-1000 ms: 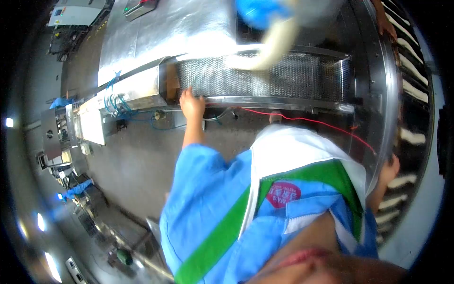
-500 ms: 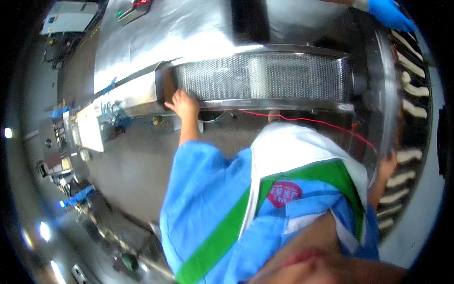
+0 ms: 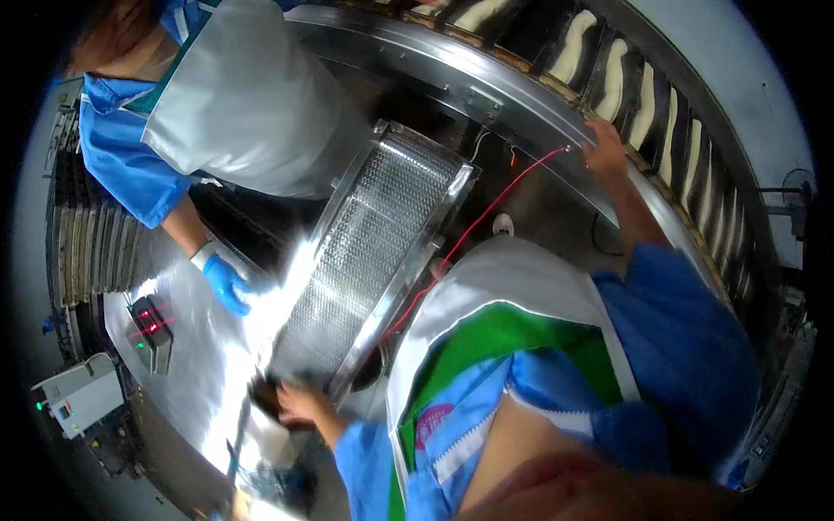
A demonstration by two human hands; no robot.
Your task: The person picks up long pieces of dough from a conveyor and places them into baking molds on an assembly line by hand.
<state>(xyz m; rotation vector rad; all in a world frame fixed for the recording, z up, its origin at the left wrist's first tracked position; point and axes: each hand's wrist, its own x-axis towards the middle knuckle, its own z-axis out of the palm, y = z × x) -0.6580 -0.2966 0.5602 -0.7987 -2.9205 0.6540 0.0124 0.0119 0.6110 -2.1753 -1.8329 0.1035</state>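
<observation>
My left hand rests at the near end of a metal mesh conveyor, beside a dark opening, its fingers apart and holding nothing visible. On the right, my right hand touches the inner edge of a row of dark trays, just past a curved steel rim; its fingers are spread. Long pale dough strips lie in these trays. A red cord runs from the rim down beside the conveyor.
A co-worker in a white apron stands across the conveyor, with a blue-gloved hand over the steel table. A device with red digits sits on that table. Stacked trays stand at the far left.
The view has swung round, so the conveyor now slants and the trays curve across the top right. The co-worker's body has come into view. My right arm now reaches forward; my left stays by the conveyor's end.
</observation>
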